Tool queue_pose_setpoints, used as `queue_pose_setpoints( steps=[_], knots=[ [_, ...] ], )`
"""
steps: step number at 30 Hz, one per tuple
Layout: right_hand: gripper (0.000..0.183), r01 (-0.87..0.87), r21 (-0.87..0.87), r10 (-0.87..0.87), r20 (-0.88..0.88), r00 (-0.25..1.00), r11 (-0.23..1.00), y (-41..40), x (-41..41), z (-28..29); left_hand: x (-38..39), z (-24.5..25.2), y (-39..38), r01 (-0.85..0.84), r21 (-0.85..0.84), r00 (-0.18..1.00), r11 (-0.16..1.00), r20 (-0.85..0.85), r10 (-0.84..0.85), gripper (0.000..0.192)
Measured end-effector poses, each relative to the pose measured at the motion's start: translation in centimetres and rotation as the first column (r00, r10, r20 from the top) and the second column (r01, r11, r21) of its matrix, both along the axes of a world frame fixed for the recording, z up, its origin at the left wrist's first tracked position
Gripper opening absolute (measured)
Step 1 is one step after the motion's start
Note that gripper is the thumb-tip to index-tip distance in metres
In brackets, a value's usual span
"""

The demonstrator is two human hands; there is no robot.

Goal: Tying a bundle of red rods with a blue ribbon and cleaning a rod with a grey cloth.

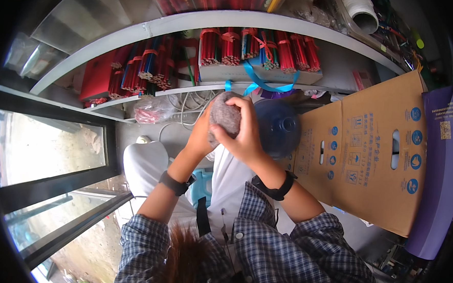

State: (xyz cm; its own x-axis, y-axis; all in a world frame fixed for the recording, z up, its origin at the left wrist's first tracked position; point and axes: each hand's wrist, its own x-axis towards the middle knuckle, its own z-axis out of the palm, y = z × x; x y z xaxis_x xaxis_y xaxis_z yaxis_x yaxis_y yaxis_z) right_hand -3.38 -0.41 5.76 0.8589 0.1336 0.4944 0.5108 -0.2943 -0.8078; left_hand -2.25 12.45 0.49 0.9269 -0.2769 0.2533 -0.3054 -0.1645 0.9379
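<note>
A rounded grey-brown fuzzy bundle [226, 116], perhaps felt or wool, sits between my two hands in front of the shelf. My left hand [200, 134] cups its left side, and the fingers are largely hidden behind it. From the right, my right hand [244, 129] grips the bundle with the thumb low on its front and the fingers curled over its top. A dark band circles each wrist. Just beyond my right hand stands a translucent blue water jug [281, 125], partly covered by it.
Tied bundles of mostly red pencils [230, 47] fill the shelf behind a white edge [217, 20]. Blue ribbon [269, 86] hangs down there. A tall printed cardboard box [379, 149] and a purple panel [438, 168] stand right; a glazed door [53, 147] is left.
</note>
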Motion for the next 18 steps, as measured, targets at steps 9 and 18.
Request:
queue_pose_setpoints(
  steps=[9, 18],
  knots=[
    [0.06, -0.101, 0.066, 0.112, -0.187, 0.976, 0.993, 0.5, 0.9, -1.1, -1.4, 1.5, 1.4, -0.021, 0.429, 0.985, 0.903, -0.145, 0.092, 0.056],
    [0.055, 0.5, 0.006, -0.493, -0.153, 0.856, 0.866, -8.9, 5.4, 1.6, 1.8, 2.8, -3.1, -0.096, 0.31, 0.978, 0.946, 0.207, 0.031, 0.057]
  ],
)
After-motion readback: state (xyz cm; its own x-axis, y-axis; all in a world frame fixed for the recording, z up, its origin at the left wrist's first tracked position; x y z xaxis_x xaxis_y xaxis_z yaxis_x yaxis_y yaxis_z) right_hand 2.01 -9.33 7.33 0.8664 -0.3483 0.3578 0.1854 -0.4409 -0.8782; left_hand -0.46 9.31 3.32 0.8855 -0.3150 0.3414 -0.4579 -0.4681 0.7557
